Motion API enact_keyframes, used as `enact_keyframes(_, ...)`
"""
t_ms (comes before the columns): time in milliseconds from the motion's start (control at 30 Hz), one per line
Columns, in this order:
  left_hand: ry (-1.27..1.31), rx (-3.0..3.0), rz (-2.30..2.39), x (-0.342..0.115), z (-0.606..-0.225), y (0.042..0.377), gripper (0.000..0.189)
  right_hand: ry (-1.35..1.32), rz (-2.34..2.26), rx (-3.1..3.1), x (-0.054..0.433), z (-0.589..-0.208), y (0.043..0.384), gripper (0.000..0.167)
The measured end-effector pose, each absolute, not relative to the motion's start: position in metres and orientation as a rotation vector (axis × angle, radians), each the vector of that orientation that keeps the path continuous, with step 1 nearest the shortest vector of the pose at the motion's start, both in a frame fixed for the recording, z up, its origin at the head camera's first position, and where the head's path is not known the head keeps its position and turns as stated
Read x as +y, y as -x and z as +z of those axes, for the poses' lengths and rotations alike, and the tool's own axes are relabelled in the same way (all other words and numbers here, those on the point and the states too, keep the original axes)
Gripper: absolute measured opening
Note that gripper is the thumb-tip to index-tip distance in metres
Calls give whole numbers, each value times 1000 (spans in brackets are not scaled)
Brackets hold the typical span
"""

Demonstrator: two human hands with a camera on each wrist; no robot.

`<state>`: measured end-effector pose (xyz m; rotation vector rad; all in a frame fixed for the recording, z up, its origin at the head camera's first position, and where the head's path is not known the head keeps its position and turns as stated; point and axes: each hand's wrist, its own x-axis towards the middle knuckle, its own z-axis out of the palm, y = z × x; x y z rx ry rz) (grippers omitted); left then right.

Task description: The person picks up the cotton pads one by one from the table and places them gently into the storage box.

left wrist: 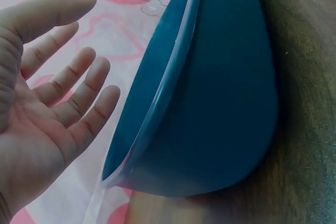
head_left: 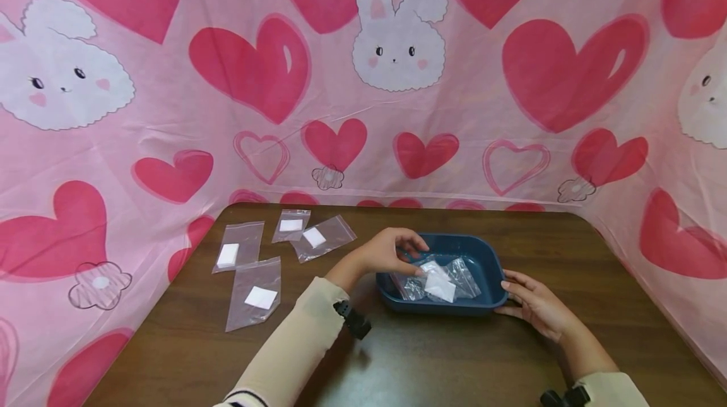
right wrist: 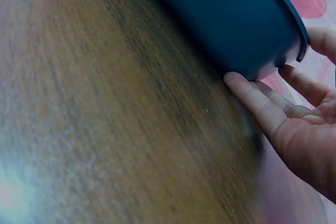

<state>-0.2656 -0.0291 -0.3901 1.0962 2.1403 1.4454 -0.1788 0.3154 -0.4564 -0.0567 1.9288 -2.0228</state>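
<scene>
A dark blue tub [head_left: 454, 310] stands on the table with several clear zip bags inside, white rectangular pieces [head_left: 440, 286] showing in them. My left hand [head_left: 392, 250] hovers over the tub's left part, thumb and fingers spread apart. In the left wrist view that left hand [left wrist: 58, 93] is beside the tub's rim with nothing in its grasp. At the tub's right end, my right hand [head_left: 534, 303] touches the rim with its fingers. In the right wrist view the thumb of the right hand [right wrist: 302, 124] lies low against the tub's outer wall.
Left of the tub lie several clear zip bags, each with a white piece: one near the front [head_left: 255, 312], one at the left [head_left: 246, 243], two overlapping further back [head_left: 335, 230]. A pink heart-and-rabbit cloth [head_left: 352, 104] hangs behind the wooden table [head_left: 431, 363].
</scene>
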Motion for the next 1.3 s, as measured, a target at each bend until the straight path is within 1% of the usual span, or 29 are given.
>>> enact_keyframes(367, -1066, 2166, 1515, -48, -393, 263, 41, 97, -2049, 1875, 318, -459, 178, 54)
enact_keyframes(667, -1015, 2200, 1573, -64, -396, 257, 42, 110, -2052, 1886, 318, -460, 177, 52)
enact_keyframes(700, -1015, 2204, 1573, -66, -392, 253, 42, 112, -2054, 1883, 318, -460, 177, 51)
enact_keyframes(900, -1003, 2260, 1596, -75, -394, 251, 42, 111, -2055, 1881, 318, -460, 176, 48)
enact_keyframes(967, -999, 2280, 1613, -78, -400, 254, 43, 101, -2051, 1894, 317, -460, 176, 50)
enact_keyframes(1200, -958, 2303, 1656, -92, -401, 252, 50, 115, -2063, 1898, 316, -458, 177, 47)
enact_keyframes(1300, -925, 2328, 1654, -100, -402, 250, 52, 88, -2056, 1907, 315, -457, 177, 49)
